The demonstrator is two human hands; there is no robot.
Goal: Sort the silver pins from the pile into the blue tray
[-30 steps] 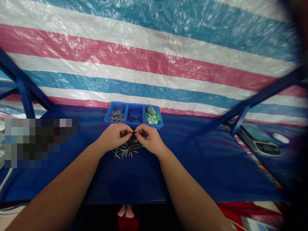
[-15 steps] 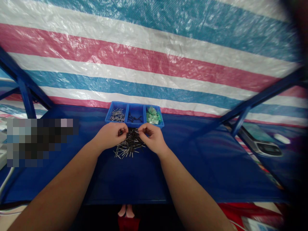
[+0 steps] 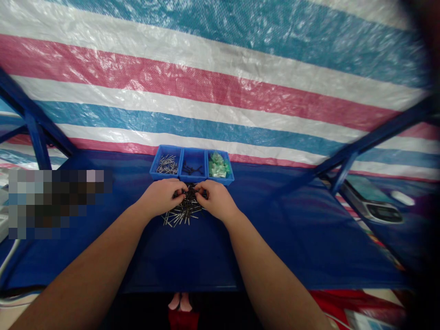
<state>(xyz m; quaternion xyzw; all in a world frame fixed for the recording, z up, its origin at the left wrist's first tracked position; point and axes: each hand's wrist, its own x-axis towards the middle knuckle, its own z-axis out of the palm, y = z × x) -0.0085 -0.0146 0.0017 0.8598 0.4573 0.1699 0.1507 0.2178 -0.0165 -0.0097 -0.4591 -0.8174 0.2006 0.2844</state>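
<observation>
A pile of thin black and silver pieces (image 3: 185, 211) lies on the blue table. My left hand (image 3: 167, 197) is at the pile's upper left, its fingers curled and drawn together over the pieces. At the upper right of the pile my right hand (image 3: 212, 198) is bent the same way, fingertips close to those of my left hand. What either hand pinches is too small to make out. Just behind stands a blue three-part tray (image 3: 193, 178), with silver pins (image 3: 167, 165) at left, a few black pieces (image 3: 192, 169) in the middle and green packets (image 3: 218, 166) at right.
Blue frame bars (image 3: 37, 137) rise at the left, and another bar (image 3: 373, 133) slants at the right. A scale with a display (image 3: 383, 213) and a white object (image 3: 403, 198) are at the far right. Striped sheeting (image 3: 206, 82) hangs behind the table (image 3: 185, 261).
Both hands have come closer together over the upper part of the pile. My left hand has shifted right and my right hand slightly left and down.
</observation>
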